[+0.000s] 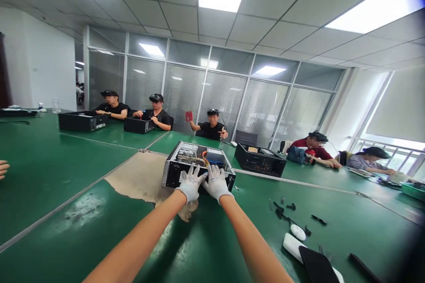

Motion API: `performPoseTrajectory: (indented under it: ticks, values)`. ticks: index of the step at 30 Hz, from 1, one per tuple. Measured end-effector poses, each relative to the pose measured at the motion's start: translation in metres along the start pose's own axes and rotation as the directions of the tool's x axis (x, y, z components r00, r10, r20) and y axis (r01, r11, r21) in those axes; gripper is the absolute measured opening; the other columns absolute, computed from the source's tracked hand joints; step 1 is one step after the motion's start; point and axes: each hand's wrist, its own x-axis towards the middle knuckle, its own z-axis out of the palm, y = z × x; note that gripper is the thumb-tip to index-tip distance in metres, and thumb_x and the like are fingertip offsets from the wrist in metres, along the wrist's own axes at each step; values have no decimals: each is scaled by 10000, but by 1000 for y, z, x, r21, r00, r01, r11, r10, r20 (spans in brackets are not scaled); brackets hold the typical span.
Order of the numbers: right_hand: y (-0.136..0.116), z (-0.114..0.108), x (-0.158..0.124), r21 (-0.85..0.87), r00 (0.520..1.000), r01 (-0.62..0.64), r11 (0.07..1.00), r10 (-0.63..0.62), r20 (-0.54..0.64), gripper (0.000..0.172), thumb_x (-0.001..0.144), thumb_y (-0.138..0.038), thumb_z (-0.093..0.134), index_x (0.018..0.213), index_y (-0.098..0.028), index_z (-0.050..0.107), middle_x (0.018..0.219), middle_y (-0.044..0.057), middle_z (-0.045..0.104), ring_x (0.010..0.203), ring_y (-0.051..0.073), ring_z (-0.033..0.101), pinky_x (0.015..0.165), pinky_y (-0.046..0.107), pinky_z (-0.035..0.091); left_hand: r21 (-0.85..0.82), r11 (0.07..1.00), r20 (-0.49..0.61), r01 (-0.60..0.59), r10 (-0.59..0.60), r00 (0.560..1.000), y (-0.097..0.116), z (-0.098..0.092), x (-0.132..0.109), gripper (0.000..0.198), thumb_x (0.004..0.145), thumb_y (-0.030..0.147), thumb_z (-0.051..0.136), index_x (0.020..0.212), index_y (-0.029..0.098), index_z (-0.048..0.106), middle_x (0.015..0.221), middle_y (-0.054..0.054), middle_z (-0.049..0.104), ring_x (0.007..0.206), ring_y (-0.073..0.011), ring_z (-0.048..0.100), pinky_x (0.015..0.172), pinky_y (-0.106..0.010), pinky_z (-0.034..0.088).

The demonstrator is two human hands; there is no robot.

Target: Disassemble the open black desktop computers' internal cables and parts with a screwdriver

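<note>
An open desktop computer case (172, 172) lies on its side on the table in front of me, its metal frame and coloured cables facing up. My left hand (191, 185), in a white glove, rests on the case's near edge with the fingers spread. Beside it, my right hand (216, 181), gloved too, lies on the same edge with the fingers stretched over the top. The two thumbs come close together at the near panel. What is under the fingers is hidden.
Tan sheet (133, 177) lies partly under the case. Another black case (260, 161) stands to the right. Small black parts (282, 212), a white mouse (298, 232) and a black flat object (317, 265) lie front right. Several people sit across; a person's hand (3, 169) shows at left.
</note>
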Motion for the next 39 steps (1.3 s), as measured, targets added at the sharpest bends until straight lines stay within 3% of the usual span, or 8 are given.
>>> performPoseTrajectory:
  ticks: [3, 6, 10, 15, 18, 23, 27, 39]
  values:
    - [-17, 0, -36, 141, 996, -54, 988, 44, 76, 780, 869, -344, 569, 1585, -153, 326, 1647, 195, 280, 1504, 368, 243, 1166, 580, 213, -80, 996, 12, 31, -30, 999, 16, 14, -36, 1023, 777, 115, 660, 1634, 355, 155, 1711, -147, 54, 1475, -413, 337, 1007, -494, 520]
    - [-34, 12, -80, 307, 998, -66, 949, 55, 45, 686, 846, -205, 512, 1526, -183, 422, 1563, 171, 425, 1395, 289, 442, 1092, 447, 380, -75, 997, -6, 35, -36, 999, 30, 41, -73, 832, 871, 81, 545, 1611, 324, 253, 1677, -179, 195, 1336, -332, 543, 937, -409, 576]
    - [-45, 48, -129, 365, 995, 39, 930, -3, -100, 384, 890, -158, 419, 1190, -176, 658, 1204, 140, 672, 1103, 253, 629, 967, 369, 474, 34, 999, -56, -2, 4, 998, 41, 89, -104, 659, 924, 104, 482, 1567, 199, 377, 1586, -223, 386, 1360, -330, 531, 948, -412, 576]
    - [-40, 94, -149, 447, 972, 116, 887, -8, -237, 260, 973, -294, 425, 980, -260, 683, 1012, 87, 723, 936, 254, 676, 877, 378, 517, 234, 971, -216, -49, 101, 971, 44, 138, -112, 589, 944, 120, 434, 1527, 186, 487, 1527, -189, 492, 1414, -353, 471, 915, -440, 594]
    - [-40, 89, -150, 586, 967, 140, 798, 18, -255, 271, 980, -372, 440, 933, -267, 685, 995, 84, 723, 925, 254, 685, 841, 364, 537, 297, 952, -267, -77, 160, 950, 44, 137, -117, 552, 969, 162, 440, 1518, 174, 494, 1529, -208, 476, 1431, -365, 445, 883, -446, 601]
    - [-46, 57, -151, 774, 985, 141, 618, -10, -171, 221, 962, -355, 493, 931, -263, 691, 904, 33, 697, 820, 211, 668, 790, 328, 542, 255, 960, -216, -112, 170, 962, 47, 102, -127, 471, 1003, 168, 414, 1436, 114, 590, 1503, -252, 484, 1400, -402, 474, 861, -463, 610]
    - [-45, 54, -152, 816, 987, 119, 565, 22, -159, 236, 943, -384, 529, 954, -249, 722, 930, 59, 705, 858, 226, 671, 830, 342, 548, 220, 961, -153, -167, 203, 967, 48, 86, -132, 443, 1023, 167, 394, 1404, 98, 611, 1537, -247, 438, 1416, -395, 448, 927, -458, 596]
    - [-46, 51, -151, 846, 986, 124, 519, 30, -163, 294, 960, -423, 517, 863, -216, 701, 848, 41, 685, 776, 192, 639, 766, 300, 541, 163, 977, -142, -138, 161, 977, 44, 109, -122, 467, 1009, 125, 391, 1446, 62, 546, 1502, -309, 446, 1441, -382, 411, 1017, -476, 543]
